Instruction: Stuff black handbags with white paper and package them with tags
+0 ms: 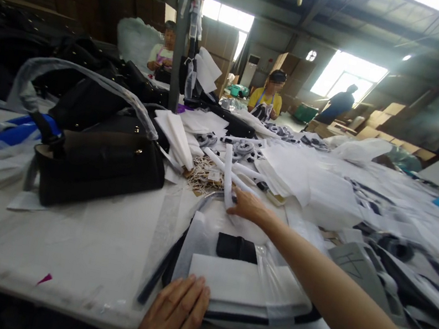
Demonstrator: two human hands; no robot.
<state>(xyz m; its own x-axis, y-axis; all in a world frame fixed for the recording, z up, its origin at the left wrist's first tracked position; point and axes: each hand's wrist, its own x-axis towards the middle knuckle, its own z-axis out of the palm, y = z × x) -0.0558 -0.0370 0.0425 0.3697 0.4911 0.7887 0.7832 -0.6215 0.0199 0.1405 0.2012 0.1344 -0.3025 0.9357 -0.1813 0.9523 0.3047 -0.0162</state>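
A flat bag (242,280) wrapped in clear plastic and white foam lies near the table's front edge, with a small black piece (237,248) showing on it. My left hand (173,314) rests flat on its lower left corner, fingers stretched out and holding nothing. Beyond the bag's far edge, my right hand (248,206) has its fingers closed at a white wrapped strip (228,169); the fingertips are small and partly blurred. A heap of beige string tags (204,176) lies just behind that strip.
A black handbag (105,168) with a plastic-wrapped handle stands at left, before piled black bags. White foam sheets (304,181) and wrapped straps cover the middle and right. A grey case (365,273) lies at right. A post (179,40) rises behind; several people are farther back.
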